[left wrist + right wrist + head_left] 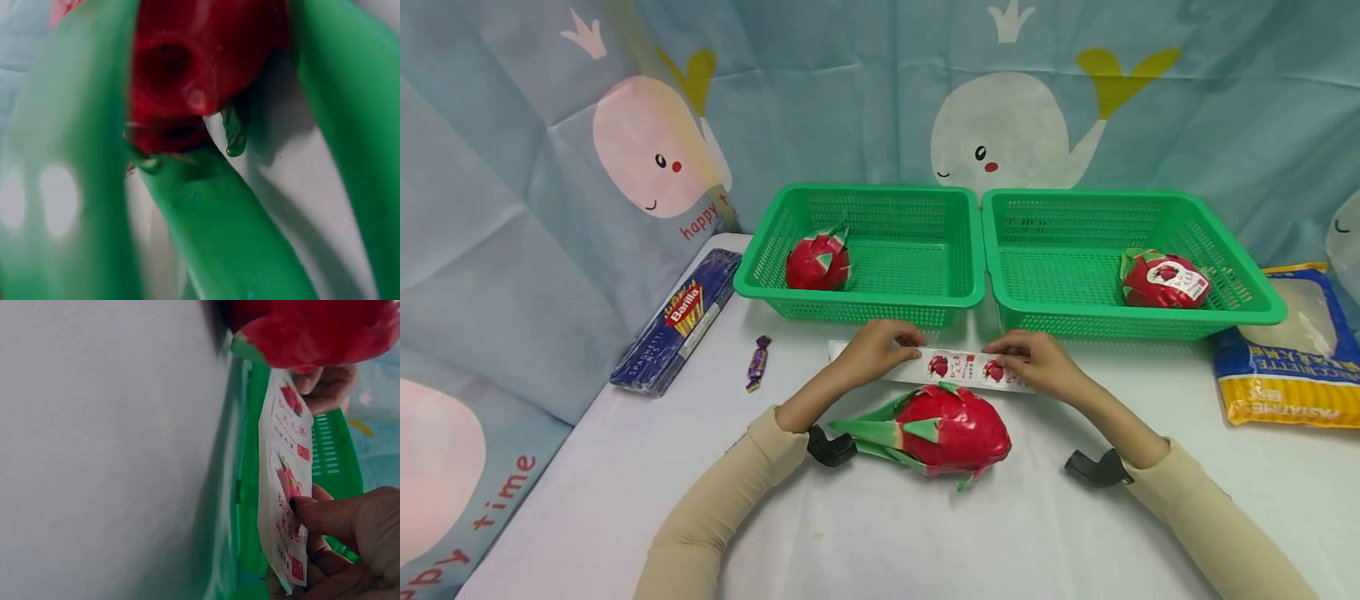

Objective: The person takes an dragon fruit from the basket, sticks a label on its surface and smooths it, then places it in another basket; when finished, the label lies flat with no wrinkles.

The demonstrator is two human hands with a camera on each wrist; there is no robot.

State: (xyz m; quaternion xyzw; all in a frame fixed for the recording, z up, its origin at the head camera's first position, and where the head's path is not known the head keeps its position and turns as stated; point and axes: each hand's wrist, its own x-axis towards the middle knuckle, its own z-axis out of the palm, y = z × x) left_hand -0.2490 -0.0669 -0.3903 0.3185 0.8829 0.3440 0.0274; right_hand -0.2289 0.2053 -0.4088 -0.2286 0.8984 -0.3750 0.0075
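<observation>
Both hands hold a white strip of dragon fruit stickers [958, 367] just behind a red dragon fruit [958, 429] with green leaf tips. My left hand [880, 350] pinches the strip left of the printed labels. At its right end, my right hand [1033, 357] grips it between thumb and fingers. In the right wrist view, the thumb of the right hand [337, 531] presses on a label of the sticker strip [287, 487]. Green leaves [219, 231] and red skin of the fruit fill the left wrist view, where the left hand is hidden.
Two green baskets [857, 304] [1138, 319] stand at the back. The left one has an unlabelled dragon fruit [817, 261], the right one a dragon fruit with a sticker [1165, 281]. A spaghetti pack [677, 321] and wrapped candy [758, 363] lie left, a pasta bag [1288, 350] right.
</observation>
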